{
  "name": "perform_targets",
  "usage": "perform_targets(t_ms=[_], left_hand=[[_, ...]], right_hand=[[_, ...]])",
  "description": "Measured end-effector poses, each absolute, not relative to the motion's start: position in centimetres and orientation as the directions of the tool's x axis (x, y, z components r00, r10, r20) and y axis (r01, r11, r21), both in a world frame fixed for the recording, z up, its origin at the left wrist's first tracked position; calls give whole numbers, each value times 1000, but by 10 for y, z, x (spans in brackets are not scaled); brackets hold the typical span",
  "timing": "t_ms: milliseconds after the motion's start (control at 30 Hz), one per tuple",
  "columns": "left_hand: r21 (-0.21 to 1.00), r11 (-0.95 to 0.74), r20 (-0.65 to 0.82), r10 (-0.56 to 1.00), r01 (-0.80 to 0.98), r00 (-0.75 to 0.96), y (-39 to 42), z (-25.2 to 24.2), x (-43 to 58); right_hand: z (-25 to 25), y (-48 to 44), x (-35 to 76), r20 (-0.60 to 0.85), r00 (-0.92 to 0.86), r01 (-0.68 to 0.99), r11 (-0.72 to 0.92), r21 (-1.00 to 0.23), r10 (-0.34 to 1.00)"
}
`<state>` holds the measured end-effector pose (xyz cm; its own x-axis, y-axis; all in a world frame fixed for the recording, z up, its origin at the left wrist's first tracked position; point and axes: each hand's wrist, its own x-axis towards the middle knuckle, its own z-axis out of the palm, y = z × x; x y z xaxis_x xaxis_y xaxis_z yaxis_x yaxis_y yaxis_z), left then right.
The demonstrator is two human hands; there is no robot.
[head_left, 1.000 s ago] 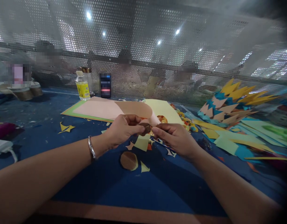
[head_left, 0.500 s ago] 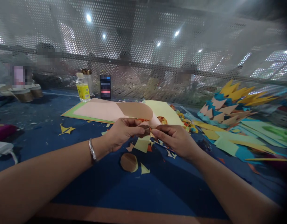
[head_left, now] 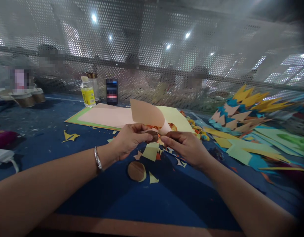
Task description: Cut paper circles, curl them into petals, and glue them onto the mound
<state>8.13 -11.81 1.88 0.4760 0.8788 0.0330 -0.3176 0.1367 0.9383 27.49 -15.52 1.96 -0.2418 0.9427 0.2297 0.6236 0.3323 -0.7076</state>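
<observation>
A curled sheet of pink paper (head_left: 149, 113) stands up beyond my hands, its left end lifted off the table. My right hand (head_left: 185, 146) is closed, thumb and fingers pinching the near corner of this sheet. In my left hand (head_left: 130, 138), which wears a silver bangle, a small dark brown piece (head_left: 154, 135) is pinched against the sheet's edge; its full shape is hidden by the fingers. Closer to me lie a brown disc (head_left: 135, 171) with a pale yellow rim and a yellow paper scrap (head_left: 153, 178). A pale yellow square (head_left: 150, 151) is just below my fingers.
Stacked paper sheets (head_left: 104, 116) lie behind my left hand. A bottle (head_left: 88, 93) and a phone (head_left: 111, 92) stand behind them. Cut paper strips (head_left: 243, 153) and a spiky paper piece (head_left: 240, 113) are at right. A perforated screen (head_left: 152, 42) closes the back.
The free left end of the pink sheet has risen and swung to the right, curling more upright. Both hands stay almost in place, still pinching.
</observation>
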Motion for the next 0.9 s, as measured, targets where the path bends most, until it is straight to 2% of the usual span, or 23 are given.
perform_targets(t_ms=[233,533,900], left_hand=[[929,141,46,872,-341,487,-116,17,82],[948,93,74,867,-305,492,-114,14,80],[945,111,62,863,-307,501,-113,11,81]], right_hand=[[20,-155,276,224,-237,640,326,-696,945],[18,-156,275,176,-199,589,261,-765,964],[19,-157,275,188,-217,607,284,-742,958]])
